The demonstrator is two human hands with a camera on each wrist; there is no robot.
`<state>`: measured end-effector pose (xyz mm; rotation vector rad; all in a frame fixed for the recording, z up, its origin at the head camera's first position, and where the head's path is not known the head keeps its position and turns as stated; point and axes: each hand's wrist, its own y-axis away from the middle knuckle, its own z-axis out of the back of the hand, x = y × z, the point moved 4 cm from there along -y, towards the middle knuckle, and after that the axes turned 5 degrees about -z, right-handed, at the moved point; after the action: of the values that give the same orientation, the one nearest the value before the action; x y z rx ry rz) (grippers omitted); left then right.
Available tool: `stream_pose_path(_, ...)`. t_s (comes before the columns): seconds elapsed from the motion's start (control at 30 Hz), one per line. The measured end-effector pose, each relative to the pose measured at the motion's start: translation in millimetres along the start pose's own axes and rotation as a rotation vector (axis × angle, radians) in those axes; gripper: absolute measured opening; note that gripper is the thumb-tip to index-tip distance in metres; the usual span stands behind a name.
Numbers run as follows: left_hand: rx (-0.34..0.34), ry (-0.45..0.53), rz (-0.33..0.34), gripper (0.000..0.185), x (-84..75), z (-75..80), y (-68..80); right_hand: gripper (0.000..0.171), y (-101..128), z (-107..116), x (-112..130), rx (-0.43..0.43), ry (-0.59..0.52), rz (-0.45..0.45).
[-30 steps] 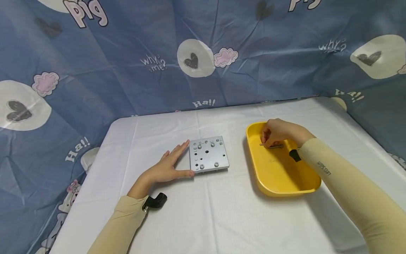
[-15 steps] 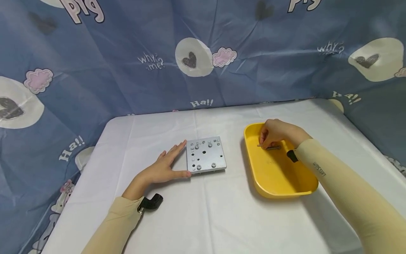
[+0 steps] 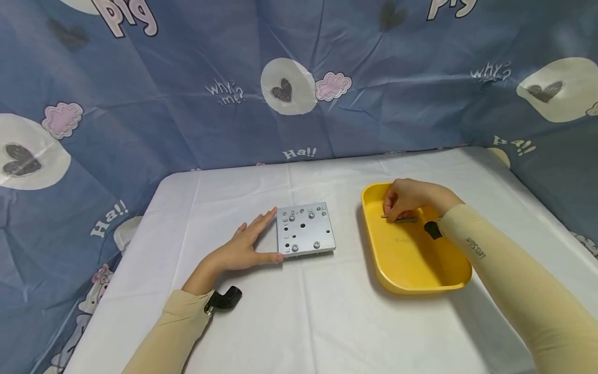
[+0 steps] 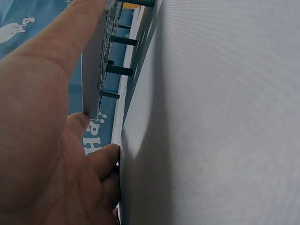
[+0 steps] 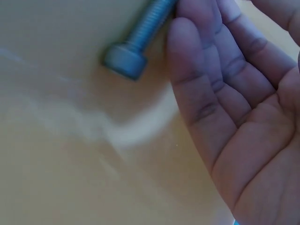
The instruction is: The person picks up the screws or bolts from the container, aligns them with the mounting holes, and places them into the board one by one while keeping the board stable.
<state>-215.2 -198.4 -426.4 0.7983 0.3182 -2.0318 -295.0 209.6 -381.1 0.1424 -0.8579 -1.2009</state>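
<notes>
A silver metal plate (image 3: 306,231) with holes and several socket-head screws (image 3: 316,244) stands near the table's middle. Beneath it, threaded screw ends (image 4: 119,70) stick out in the left wrist view. My left hand (image 3: 240,252) spreads along the plate's left side, thumb at the near corner and forefinger at the far one. Inside the yellow tray (image 3: 406,265), my right hand (image 3: 404,197) has its fingers curled down, pinching a long socket-head screw (image 3: 405,219). The screw's head and thread (image 5: 125,60) show beside the fingertips in the right wrist view; the grip itself is partly hidden.
The tray's raised rim (image 3: 371,244) surrounds the right hand. White cloth (image 3: 261,322) covers the table, and a blue printed curtain (image 3: 210,130) hangs along its back and sides. Black wrist mounts (image 3: 224,299) jut from both sleeves.
The head view shifts slightly. Both hands keep nearly the same places, the left at the plate and the right at the screw in the tray.
</notes>
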Motion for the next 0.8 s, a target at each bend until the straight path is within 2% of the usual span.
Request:
stream_pose_path(0.3, 0.008, 0.002, 0.011, 0.120, 0.7, -1.1, 2.1, 0.016, 1, 2, 7, 0.020, -0.005, 0.018)
stream_pose_path(0.53, -0.013, -0.009, 0.006, 0.120, 1.9, 4.1, 2.6, 0.013, 0, 9, 18, -0.015, -0.004, 0.062)
stream_pose_path(0.8, 0.007, -0.004, 0.008, 0.119, 2.0, -0.2, 0.4, 0.012, 2, 11, 21, -0.032, 0.001, 0.064)
